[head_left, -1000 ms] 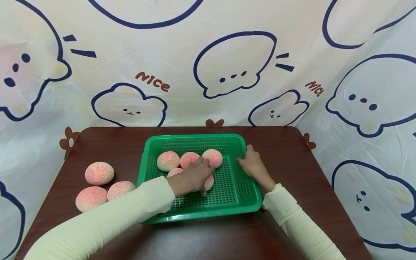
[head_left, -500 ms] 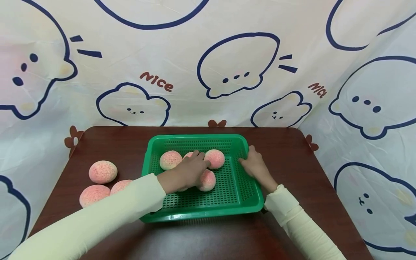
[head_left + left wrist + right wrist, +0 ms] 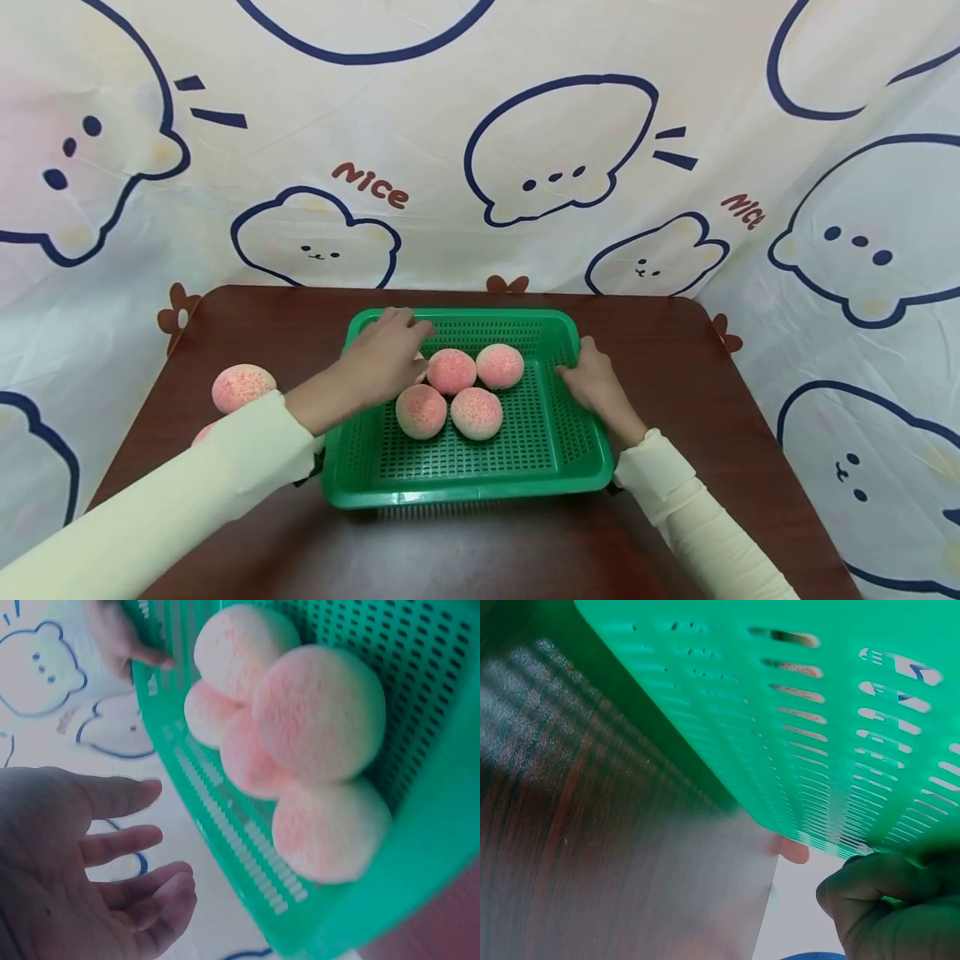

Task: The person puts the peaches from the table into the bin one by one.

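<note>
A green plastic basket (image 3: 468, 496) stands on the table with several pink-and-cream peaches (image 3: 477, 413) inside, bunched left of its middle. My left hand (image 3: 378, 358) hovers over the basket's back left part, holding nothing, and partly hides one peach there. In the left wrist view its fingers (image 3: 124, 844) are spread and relaxed, apart from the peaches. At the basket's right wall, my right hand (image 3: 596, 383) grips the rim, thumb inside. The right wrist view shows its curled fingers (image 3: 889, 889) against the slotted outer wall.
Left of the basket, a loose peach (image 3: 243, 387) lies on the dark brown table (image 3: 480, 550); another (image 3: 202, 433) is mostly behind my left sleeve (image 3: 225, 475). A cartoon-printed white curtain (image 3: 427, 167) hangs behind the table and at its sides.
My left hand has lifted off the peaches in the basket and moved left and back, uncovering most of them. The right hand keeps its grip on the basket. The view has shifted slightly.
</note>
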Available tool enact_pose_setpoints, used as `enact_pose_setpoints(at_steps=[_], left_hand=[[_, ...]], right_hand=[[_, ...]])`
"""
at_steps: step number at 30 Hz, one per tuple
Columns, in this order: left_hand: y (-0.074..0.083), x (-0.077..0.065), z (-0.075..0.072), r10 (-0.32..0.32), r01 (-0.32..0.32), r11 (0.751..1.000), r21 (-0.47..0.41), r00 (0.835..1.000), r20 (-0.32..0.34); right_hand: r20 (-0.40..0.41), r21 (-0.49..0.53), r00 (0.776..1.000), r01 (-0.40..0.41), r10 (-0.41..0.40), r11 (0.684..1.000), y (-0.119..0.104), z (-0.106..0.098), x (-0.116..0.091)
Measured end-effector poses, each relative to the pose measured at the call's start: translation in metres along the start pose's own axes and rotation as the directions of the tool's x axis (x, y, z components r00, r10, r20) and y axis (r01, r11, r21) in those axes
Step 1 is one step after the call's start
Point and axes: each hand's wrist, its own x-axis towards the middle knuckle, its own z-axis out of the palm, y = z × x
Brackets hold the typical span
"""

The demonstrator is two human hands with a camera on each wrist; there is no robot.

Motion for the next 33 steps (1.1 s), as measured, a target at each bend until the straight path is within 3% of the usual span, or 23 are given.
enact_pose_setpoints(at_steps=[3, 7, 13, 16, 24, 29, 33], left_hand=[[-0.013, -0.007, -0.008, -0.038, 0.038, 0.999, 0.004, 0.998, -0.056], [-0.031, -0.015, -0.019, -0.137, 0.137, 0.991, -0.004, 0.986, -0.099], [-0.057, -0.034, -0.031, -0.314, 0.307, 0.948, -0.078, 0.945, -0.097], [-0.072, -0.044, -0.034, -0.383, 0.374, 0.921, -0.106, 0.920, -0.085], [-0.110, -0.066, -0.032, -0.511, 0.508, 0.859, -0.058, 0.858, -0.048], [-0.130, -0.076, -0.029, -0.587, 0.588, 0.809, -0.024, 0.809, 0.031], [-0.141, -0.083, -0.025, -0.615, 0.620, 0.784, -0.021, 0.781, 0.108]], right_hand=[[0.003, 0.000, 1.000, 0.000, 0.000, 1.000, 0.001, 0.001, 0.000], [-0.002, 0.003, 1.000, 0.006, -0.006, 1.000, 0.001, 0.003, -0.001], [0.007, 0.020, 1.000, 0.019, -0.019, 1.000, 0.000, 0.003, -0.001], [0.003, 0.021, 1.000, 0.020, -0.020, 1.000, 0.000, 0.003, 0.000], [-0.001, 0.025, 1.000, 0.021, -0.021, 0.999, 0.000, 0.003, -0.001], [0.001, 0.029, 1.000, 0.009, -0.009, 1.000, -0.001, 0.001, -0.002], [0.001, 0.020, 1.000, 0.005, -0.006, 1.000, -0.001, 0.000, -0.002]])
